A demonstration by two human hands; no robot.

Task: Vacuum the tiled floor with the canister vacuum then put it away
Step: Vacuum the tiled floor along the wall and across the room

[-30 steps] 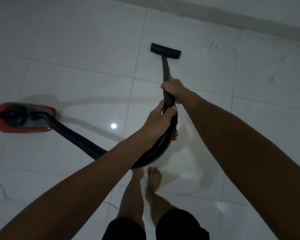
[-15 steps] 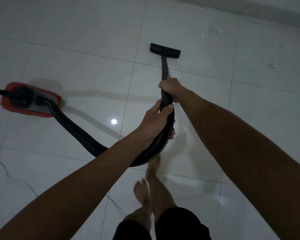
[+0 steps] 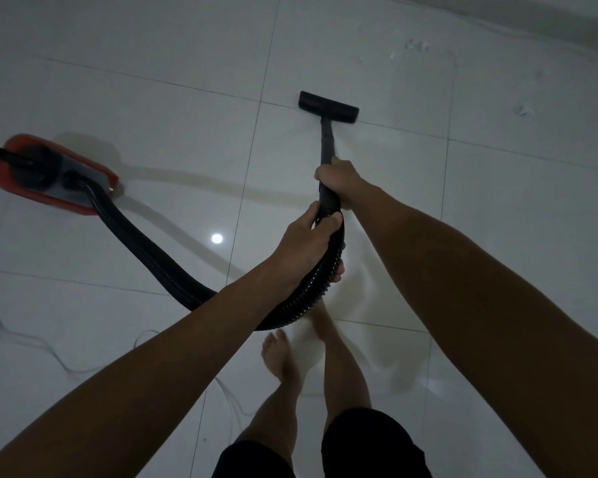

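A red canister vacuum sits on the white tiled floor at the left. Its black ribbed hose curves from the canister under my left forearm up to the wand. My left hand grips the hose where it meets the black wand. My right hand grips the wand just ahead of it. The flat black floor nozzle rests on the tiles ahead of both hands.
A thin power cord snakes over the floor at lower left. Bits of debris lie near the wall base at the top right. My bare feet stand below the hands.
I have stepped back, one foot now behind the other. The canister has rolled right and closer, trailing the hose. Both hands keep their grip on hose and wand.
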